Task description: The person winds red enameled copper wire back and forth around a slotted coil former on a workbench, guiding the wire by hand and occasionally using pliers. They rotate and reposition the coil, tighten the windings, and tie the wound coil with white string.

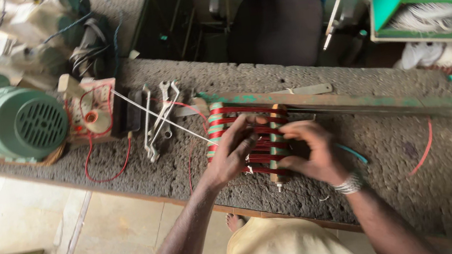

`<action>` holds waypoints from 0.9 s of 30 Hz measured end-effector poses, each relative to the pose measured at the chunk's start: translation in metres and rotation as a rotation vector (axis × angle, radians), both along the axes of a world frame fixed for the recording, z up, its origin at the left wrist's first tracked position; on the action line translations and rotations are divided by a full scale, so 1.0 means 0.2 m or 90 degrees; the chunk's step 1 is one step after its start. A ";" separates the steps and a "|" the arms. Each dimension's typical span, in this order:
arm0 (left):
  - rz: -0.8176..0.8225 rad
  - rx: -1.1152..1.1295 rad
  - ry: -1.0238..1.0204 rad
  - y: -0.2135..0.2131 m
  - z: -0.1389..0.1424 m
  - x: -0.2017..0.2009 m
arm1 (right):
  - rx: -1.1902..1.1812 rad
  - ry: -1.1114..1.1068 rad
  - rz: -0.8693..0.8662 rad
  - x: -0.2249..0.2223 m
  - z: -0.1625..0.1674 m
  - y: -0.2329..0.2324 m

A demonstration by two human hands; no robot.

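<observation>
Both hands, left hand [233,152] and right hand [313,154], are pressing on red wire coils [249,135] wound around a wooden former [276,138] lying on the rough bench [413,179].

The coil former [273,138] is a stepped wooden frame wound with several bands of red copper wire [247,110], with pale green strips across them. It lies flat on the rough grey bench [413,179], just in front of a long green-painted wooden bar [376,105].
</observation>
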State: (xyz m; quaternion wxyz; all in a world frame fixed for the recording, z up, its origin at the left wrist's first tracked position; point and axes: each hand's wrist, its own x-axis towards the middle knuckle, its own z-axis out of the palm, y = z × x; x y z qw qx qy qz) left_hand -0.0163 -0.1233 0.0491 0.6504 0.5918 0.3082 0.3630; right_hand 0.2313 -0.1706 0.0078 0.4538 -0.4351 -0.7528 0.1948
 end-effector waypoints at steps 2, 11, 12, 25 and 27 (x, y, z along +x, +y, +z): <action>-0.058 0.044 -0.047 0.00 0.04 0.04 | -0.037 0.066 0.043 -0.14 0.11 0.02; 0.068 0.448 0.281 0.08 0.04 0.02 | 0.035 -0.047 -0.088 -0.12 0.15 0.08; 0.081 0.534 0.268 0.09 0.01 0.03 | 0.022 -0.073 -0.125 -0.11 0.14 0.09; -0.184 0.655 0.858 0.33 -0.28 0.07 | 0.087 -0.188 0.025 -0.05 -0.01 0.15; -0.174 0.620 0.817 0.38 -0.29 0.04 | 0.135 -0.268 0.106 -0.08 -0.01 0.22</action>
